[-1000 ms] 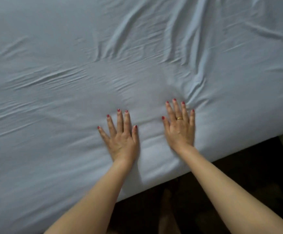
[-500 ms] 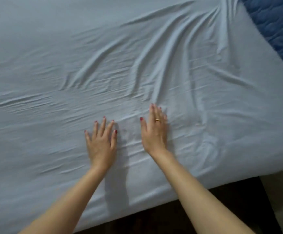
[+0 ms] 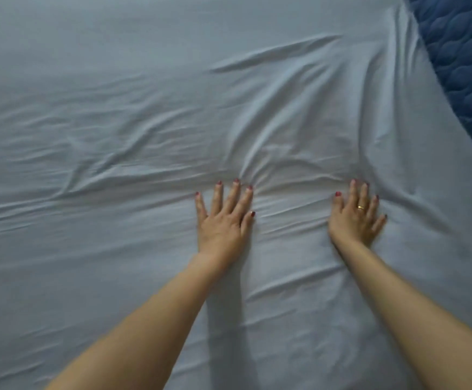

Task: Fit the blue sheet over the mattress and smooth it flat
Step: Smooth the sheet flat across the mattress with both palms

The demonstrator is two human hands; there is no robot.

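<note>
A: Status on the blue sheet (image 3: 116,122)?

B: Spread over nearly the whole view, lying on the mattress (image 3: 465,66). Not flat. Long ridges fan up and away from between the hands, shallower creases run across the left half.

A: Mattress visible?

B: Only the top-right corner, dark blue and quilted, uncovered. The sheet's edge runs diagonally beside it.

A: Hands?

B: Both arms reach in from the bottom edge. Left hand (image 3: 222,220) is palm-down on the sheet, right of centre, fingers (image 3: 218,197) straight and slightly spread, gripping nothing. Right hand (image 3: 355,220) is also palm-down, apart from the left, nearer the bare corner. Its fingers (image 3: 354,192) are straight and splayed, also holding nothing. Slight blur on that hand.

A: Fabric between them?

B: Small bunched wrinkles in the gap, tightest just past the left fingertips.

A: Small details?

B: Gold ring (image 3: 360,207) on the right hand. Red nail polish on both.
</note>
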